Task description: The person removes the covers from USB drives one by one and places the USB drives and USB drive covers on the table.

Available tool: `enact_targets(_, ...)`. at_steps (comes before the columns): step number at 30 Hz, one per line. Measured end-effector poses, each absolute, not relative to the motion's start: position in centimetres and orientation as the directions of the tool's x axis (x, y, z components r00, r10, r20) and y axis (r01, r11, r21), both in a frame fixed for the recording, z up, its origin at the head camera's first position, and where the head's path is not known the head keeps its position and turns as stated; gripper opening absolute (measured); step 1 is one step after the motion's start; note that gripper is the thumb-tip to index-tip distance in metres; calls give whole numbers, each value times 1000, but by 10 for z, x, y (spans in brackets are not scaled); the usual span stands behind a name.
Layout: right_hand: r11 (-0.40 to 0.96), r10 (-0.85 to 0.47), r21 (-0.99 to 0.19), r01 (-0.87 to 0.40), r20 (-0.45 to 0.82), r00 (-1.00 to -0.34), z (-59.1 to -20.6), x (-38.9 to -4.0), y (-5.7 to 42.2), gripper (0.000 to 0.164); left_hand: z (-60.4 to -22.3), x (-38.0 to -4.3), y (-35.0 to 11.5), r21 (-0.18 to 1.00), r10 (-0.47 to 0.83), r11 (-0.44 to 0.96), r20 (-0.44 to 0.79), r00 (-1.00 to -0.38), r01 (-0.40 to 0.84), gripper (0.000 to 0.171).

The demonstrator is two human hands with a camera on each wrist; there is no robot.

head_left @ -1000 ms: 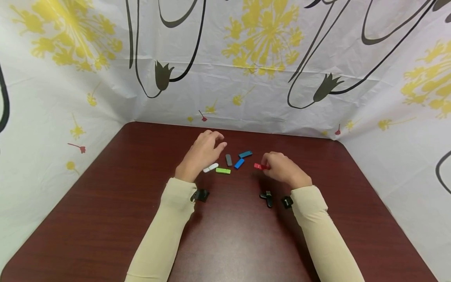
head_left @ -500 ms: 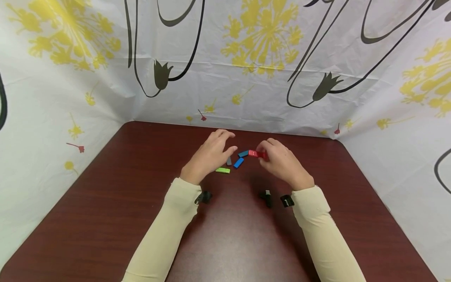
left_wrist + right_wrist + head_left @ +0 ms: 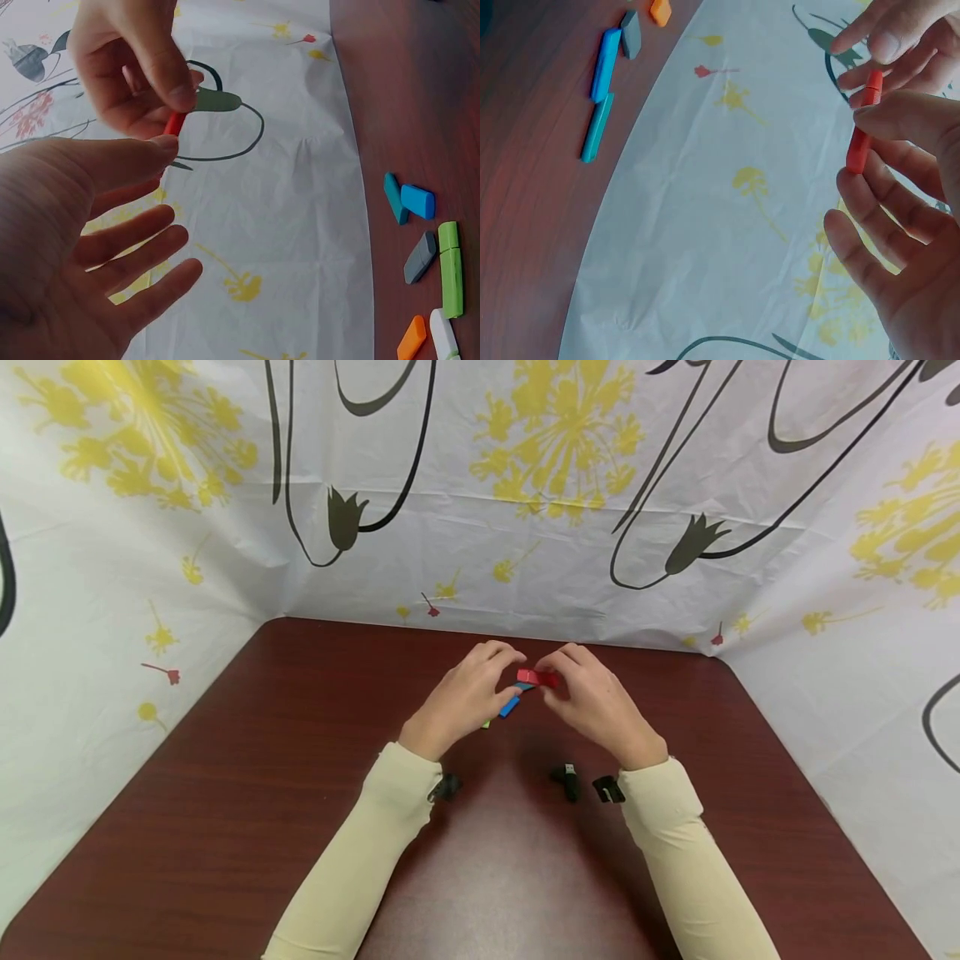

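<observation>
A red USB flash drive (image 3: 536,677) is up in the air above the far middle of the table. My right hand (image 3: 596,702) pinches it between thumb and fingers. In the right wrist view the red drive (image 3: 861,139) slants upward, its far end toward the left hand. My left hand (image 3: 465,697) is at the drive's left end, thumb and fingers spread apart around it. The left wrist view has the left thumb (image 3: 135,157) overlapping the red drive (image 3: 175,124); whether it touches cannot be told. Below lie a blue drive (image 3: 509,707) and a teal drive (image 3: 525,686), partly hidden.
A black drive (image 3: 570,782) with its metal plug out lies nearer on the dark red table (image 3: 480,893). The left wrist view adds grey (image 3: 420,257), green (image 3: 451,270), white (image 3: 443,335) and orange (image 3: 411,339) drives. A patterned white sheet (image 3: 450,468) hangs behind.
My right hand has lifted the red drive and carried it to the left and farther back. My left hand has moved right toward it, now covering most of the drives on the table.
</observation>
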State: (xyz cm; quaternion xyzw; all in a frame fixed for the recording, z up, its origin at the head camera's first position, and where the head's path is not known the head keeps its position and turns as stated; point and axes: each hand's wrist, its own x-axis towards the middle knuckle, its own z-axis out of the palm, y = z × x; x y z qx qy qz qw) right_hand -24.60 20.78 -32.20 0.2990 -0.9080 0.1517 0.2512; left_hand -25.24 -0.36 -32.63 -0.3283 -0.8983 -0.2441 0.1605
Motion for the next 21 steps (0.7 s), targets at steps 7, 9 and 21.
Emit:
enact_targets(7,749,-477,-129,-650,576,-664,-320,-243,204,24,-327,-253,-1,282,513,647,526,-678,708,36)
enact_targets(9,744,-478,-130,-655,582,-658,-320,-242,204,24,-328,-253,-1,274,513,643,540,-668,715,33)
enact_targets(21,736,-482,-122,-666,597,-642,-317,-241,203,28,-328,-254,-2,206,531,631,587,-610,748,29)
